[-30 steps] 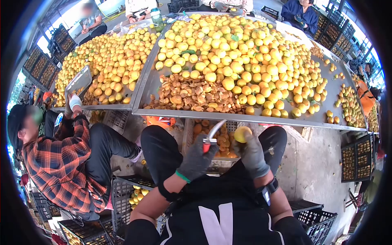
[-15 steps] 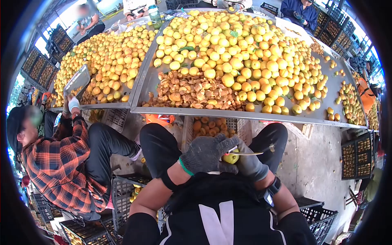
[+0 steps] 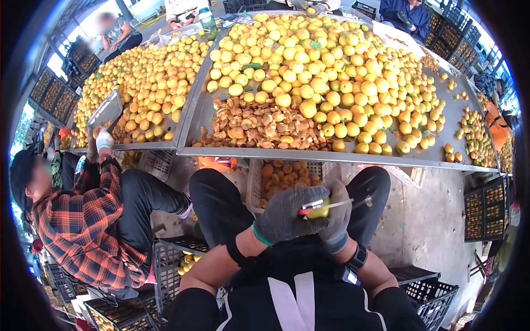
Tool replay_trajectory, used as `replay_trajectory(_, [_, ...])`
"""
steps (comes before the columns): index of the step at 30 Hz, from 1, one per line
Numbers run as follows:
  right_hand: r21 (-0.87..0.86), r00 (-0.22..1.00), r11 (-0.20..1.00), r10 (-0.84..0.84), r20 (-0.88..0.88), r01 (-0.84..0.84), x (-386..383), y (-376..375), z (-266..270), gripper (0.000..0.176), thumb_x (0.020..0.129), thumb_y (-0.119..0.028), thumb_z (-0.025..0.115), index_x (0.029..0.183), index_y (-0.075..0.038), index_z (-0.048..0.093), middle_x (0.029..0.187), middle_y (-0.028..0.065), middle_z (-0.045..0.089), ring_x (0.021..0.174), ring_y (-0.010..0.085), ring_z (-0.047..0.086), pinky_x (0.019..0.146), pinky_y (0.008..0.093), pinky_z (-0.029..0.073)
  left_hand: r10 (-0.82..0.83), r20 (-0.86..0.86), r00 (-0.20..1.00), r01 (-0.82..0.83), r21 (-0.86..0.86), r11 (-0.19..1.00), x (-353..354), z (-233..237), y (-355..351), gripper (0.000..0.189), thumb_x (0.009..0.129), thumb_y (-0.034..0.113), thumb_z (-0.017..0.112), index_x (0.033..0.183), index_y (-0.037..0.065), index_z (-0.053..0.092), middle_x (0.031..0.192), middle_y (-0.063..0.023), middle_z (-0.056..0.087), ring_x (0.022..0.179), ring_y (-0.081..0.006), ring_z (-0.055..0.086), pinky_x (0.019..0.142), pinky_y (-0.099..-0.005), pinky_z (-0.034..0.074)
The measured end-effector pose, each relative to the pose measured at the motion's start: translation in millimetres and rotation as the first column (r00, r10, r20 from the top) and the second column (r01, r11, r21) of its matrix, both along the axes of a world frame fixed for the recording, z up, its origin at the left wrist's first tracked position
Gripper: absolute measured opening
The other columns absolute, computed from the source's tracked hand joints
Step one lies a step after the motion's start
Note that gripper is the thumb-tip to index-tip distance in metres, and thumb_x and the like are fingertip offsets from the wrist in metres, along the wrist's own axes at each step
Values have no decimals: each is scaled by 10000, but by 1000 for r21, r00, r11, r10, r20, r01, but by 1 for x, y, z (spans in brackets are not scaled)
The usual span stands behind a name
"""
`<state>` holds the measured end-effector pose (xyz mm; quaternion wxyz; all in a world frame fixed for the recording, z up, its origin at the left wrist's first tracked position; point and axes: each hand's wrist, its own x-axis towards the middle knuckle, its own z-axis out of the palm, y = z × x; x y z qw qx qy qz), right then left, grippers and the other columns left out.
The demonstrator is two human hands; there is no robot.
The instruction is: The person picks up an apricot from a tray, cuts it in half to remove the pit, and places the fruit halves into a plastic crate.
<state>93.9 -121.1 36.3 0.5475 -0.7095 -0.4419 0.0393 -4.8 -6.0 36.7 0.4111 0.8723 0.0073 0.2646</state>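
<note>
My left hand (image 3: 287, 214), in a dark grey glove with a green cuff, is closed round the red handle of a small knife (image 3: 314, 207). The blade lies across a yellow-green fruit (image 3: 320, 209) and points right. My right hand (image 3: 338, 218), in a lighter grey glove, grips that fruit from the other side. Both hands meet above my lap. Beyond them, under the table edge, a light crate (image 3: 255, 190) holds orange fruit halves (image 3: 282, 176). On the metal table (image 3: 309, 154) lie a brown-orange heap of fruit pieces (image 3: 265, 124) and a large pile of yellow fruit (image 3: 353, 71).
A co-worker in a plaid shirt (image 3: 77, 226) sits at the left, near a metal scoop (image 3: 106, 112). Other people sit across the table. Black crates stand at my lower left (image 3: 165, 270), at my lower right (image 3: 433, 298) and at the far right (image 3: 486, 209).
Both hands have turned and shifted slightly, and the knife now lies more across the fruit's front. The co-worker's gloved hand at the left has moved a little.
</note>
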Motion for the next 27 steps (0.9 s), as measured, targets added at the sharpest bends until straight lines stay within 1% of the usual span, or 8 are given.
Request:
replay_trajectory(2, [131,976,991,0,-217,30,-9,5,8,290,931,-244,438,910,26,540,794,154,577,709,311,590,668,342,467,2,11,1000,-2,23,1000,-1,3,-5,577,715,340,793,1170,50,588,1034,-112,658,929,-295,651,827,-363,513])
replay_trajectory(10, [69,972,981,-191,140,183,11,20,-14,362,1004,-261,318,915,16,534,781,139,563,678,263,583,651,363,463,71,-122,990,-121,-476,871,14,5,-8,448,812,309,709,1173,68,596,997,-104,667,891,-234,656,795,-331,502])
replay_trajectory(11, [107,930,994,20,-366,21,18,23,-23,375,1016,-293,300,932,-19,542,796,102,571,702,211,591,631,355,470,16,-169,985,-118,-612,782,14,-6,-6,400,846,230,685,1189,56,576,1027,-73,655,914,-161,630,809,-304,494])
replay_trajectory(12, [111,932,994,19,-362,23,21,21,-22,375,1016,-293,300,932,-19,542,796,102,571,702,211,591,631,355,470,14,-165,986,-114,-610,784,12,-6,-6,400,846,230,685,1189,56,576,1027,-73,655,914,-161,630,809,-304,494])
replay_trajectory(15, [251,1,941,258,-966,-227,44,2,-40,454,993,-484,305,972,-104,553,853,66,600,788,165,613,574,298,485,-140,-130,981,-68,-922,382,-3,-6,-4,328,875,62,622,1194,40,549,1125,-16,585,966,-67,534,819,-251,474])
replay_trajectory(19, [271,-166,939,239,-957,-212,49,-12,-31,373,966,-441,431,1063,-97,539,932,77,599,833,218,623,595,282,487,-77,-241,967,-150,-791,594,-18,-19,14,353,869,92,639,1209,57,551,1018,-2,590,875,-63,502,779,-249,461])
replay_trajectory(26, [334,463,906,420,-780,-260,47,-29,-32,479,781,-7,666,1203,-71,450,1139,99,538,972,238,608,773,325,527,13,-335,942,-213,-569,794,-25,-9,19,320,856,133,659,1158,57,588,945,-58,617,837,-110,544,759,-291,470])
replay_trajectory(27, [424,373,879,476,-797,-218,51,-31,-27,485,780,14,657,1214,-69,458,1161,100,538,985,243,605,833,343,520,23,-365,931,-216,-498,840,-26,-9,20,331,848,154,672,1156,62,594,924,-85,632,825,-147,581,750,-302,482])
